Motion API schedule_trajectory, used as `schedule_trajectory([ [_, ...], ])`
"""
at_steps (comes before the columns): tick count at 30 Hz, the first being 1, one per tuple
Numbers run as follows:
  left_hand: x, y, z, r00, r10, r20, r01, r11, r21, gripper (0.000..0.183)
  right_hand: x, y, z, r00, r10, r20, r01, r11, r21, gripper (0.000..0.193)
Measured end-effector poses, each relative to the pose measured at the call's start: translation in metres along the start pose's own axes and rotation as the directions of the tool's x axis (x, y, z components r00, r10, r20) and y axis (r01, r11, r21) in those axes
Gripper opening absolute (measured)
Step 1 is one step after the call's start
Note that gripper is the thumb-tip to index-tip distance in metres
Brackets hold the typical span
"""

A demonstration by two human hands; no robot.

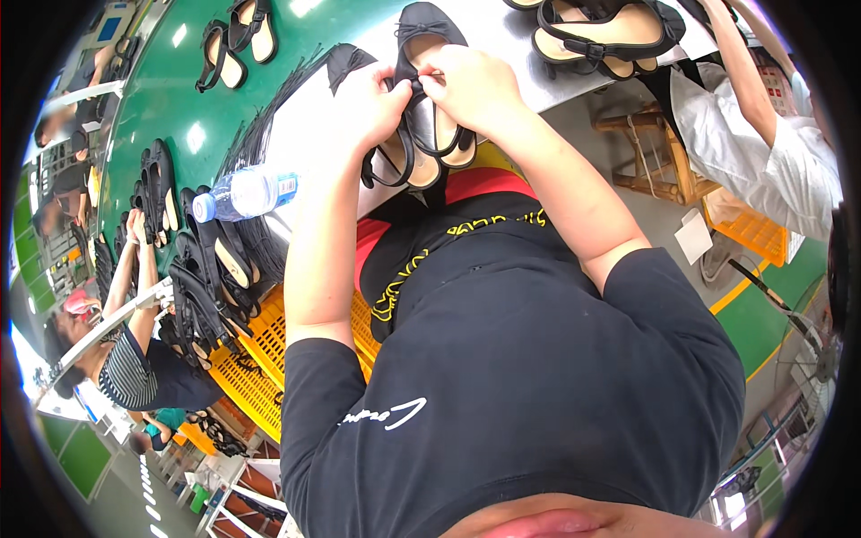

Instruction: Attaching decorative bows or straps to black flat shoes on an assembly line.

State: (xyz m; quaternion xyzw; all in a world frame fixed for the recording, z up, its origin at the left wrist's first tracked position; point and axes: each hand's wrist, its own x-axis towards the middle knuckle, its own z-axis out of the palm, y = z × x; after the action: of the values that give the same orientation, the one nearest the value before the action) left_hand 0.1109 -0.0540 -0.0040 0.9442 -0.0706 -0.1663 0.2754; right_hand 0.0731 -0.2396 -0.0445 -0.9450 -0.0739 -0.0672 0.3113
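A black flat sandal (427, 25) with a small bow on its toe and a beige insole lies on the light table top in front of me, its heel toward my body. My left hand (378, 106) and my right hand (468, 82) meet over its middle, fingers pinched together on the black ankle strap. The strap's fastening is hidden by my fingertips. To the left lies a second black sandal (348, 59), partly covered by my left hand and forearm, with a looped strap at its heel.
Thin black straps (285, 100) lie along the table's left side, near a clear plastic bottle (251, 192). More sandals (614, 34) sit at the upper right. Yellow crates (267, 345) and a wooden stool (659, 152) stand below. Co-workers are on both sides.
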Motion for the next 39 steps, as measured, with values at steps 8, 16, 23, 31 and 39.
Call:
schedule_trajectory([
  [8,-0.028,0.015,0.004,0.904,0.363,-0.227,-0.244,0.873,0.423,0.021,0.001,-0.002,-0.005,0.998,0.034,0.049,-0.036,0.998,0.046,0.02],
  [16,-0.028,0.016,0.008,0.863,0.478,-0.163,-0.311,0.757,0.574,0.016,-0.001,-0.003,-0.008,0.997,0.059,0.046,-0.065,0.987,0.15,0.021],
  [23,-0.032,0.011,-0.004,0.885,0.431,-0.179,-0.296,0.814,0.5,0.019,-0.004,-0.016,-0.03,0.988,0.15,0.043,-0.155,0.972,0.175,0.035],
  [31,-0.115,-0.007,-0.036,0.826,0.299,-0.479,-0.267,0.954,0.135,0.017,-0.074,0.009,-0.117,0.924,0.34,0.174,-0.352,0.935,0.041,0.032],
  [39,-0.166,-0.028,0.001,0.91,0.068,-0.409,-0.25,0.876,-0.412,0.018,-0.155,0.081,-0.156,0.748,0.583,0.317,-0.624,0.457,0.634,0.032],
])
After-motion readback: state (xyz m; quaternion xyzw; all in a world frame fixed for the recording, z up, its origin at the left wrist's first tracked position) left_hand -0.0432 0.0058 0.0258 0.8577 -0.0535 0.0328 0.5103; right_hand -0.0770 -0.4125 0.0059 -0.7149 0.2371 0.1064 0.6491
